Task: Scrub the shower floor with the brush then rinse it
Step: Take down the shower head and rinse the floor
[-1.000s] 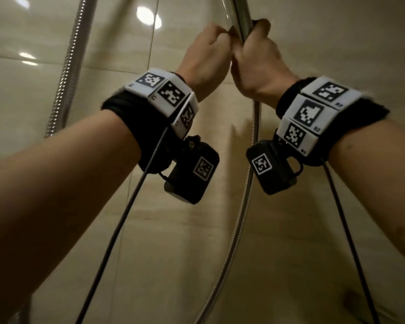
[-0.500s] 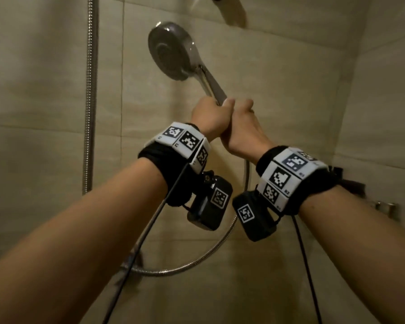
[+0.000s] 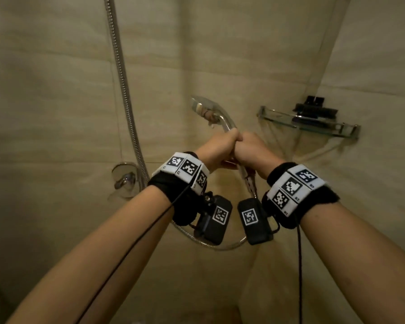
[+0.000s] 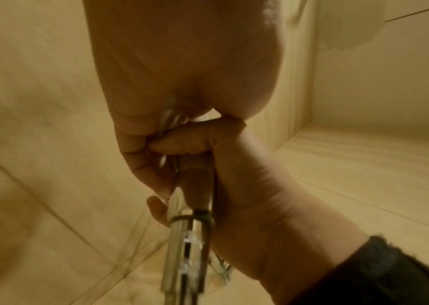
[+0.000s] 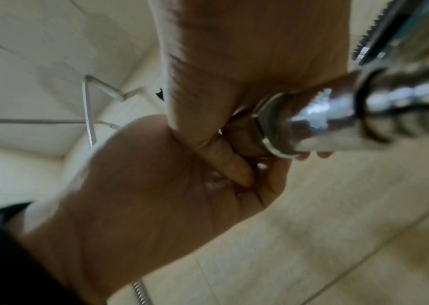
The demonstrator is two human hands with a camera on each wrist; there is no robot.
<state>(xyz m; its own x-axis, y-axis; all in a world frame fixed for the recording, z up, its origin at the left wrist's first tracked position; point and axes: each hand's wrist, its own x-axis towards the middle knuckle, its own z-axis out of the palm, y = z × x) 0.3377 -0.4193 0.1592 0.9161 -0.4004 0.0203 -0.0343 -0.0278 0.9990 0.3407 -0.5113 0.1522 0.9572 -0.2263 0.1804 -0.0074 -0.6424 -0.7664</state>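
Both hands grip the handle of a chrome shower head [image 3: 205,106] in front of the tiled wall. In the head view my left hand [image 3: 216,148] and right hand [image 3: 250,150] sit side by side, touching, fingers curled round the handle. The left wrist view shows the left hand [image 4: 182,72] above, the right hand [image 4: 255,196] beside it, and the chrome handle [image 4: 187,247] running down between them. In the right wrist view the right hand [image 5: 247,51] and left hand [image 5: 143,196] close round the handle's hose nut [image 5: 310,123]. No brush is in view, and no water is visible.
The metal hose [image 3: 123,90] runs down the wall on the left and loops under my wrists. A round chrome tap [image 3: 124,180] is on the wall at lower left. A glass corner shelf [image 3: 337,129] with a black object [image 3: 313,108] is at the right.
Both hands have brought the shower head down from high overhead to chest height, still gripping it. The view has dropped, and the tap and corner shelf have come into sight.
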